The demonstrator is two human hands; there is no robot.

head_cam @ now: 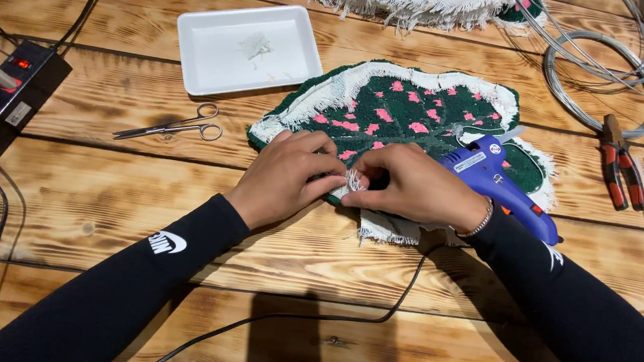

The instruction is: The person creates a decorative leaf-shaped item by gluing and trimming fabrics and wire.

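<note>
1. Your left hand [285,175] is reaching in from the lower left, palm down, fingers curled and pressing the frayed white fringe [354,180] at the near edge of the green tufted piece [395,114].
2. Your right hand [411,187] is lying palm down just beside it, fingertips pinching the same fringe; both wrists are resting low over the desk [109,204].
3. The green piece, leaf-shaped with pink spots, is lying flat at the desk's centre, partly under both hands.
4. A blue glue gun [499,182] is lying on the piece, just beyond your right wrist.
5. Scissors [175,127] and a white tray [244,47] are sitting to the left, apart from your hands.
6. Red-handled pliers [619,168] are lying at the right, beside a wire coil [598,72].
</note>
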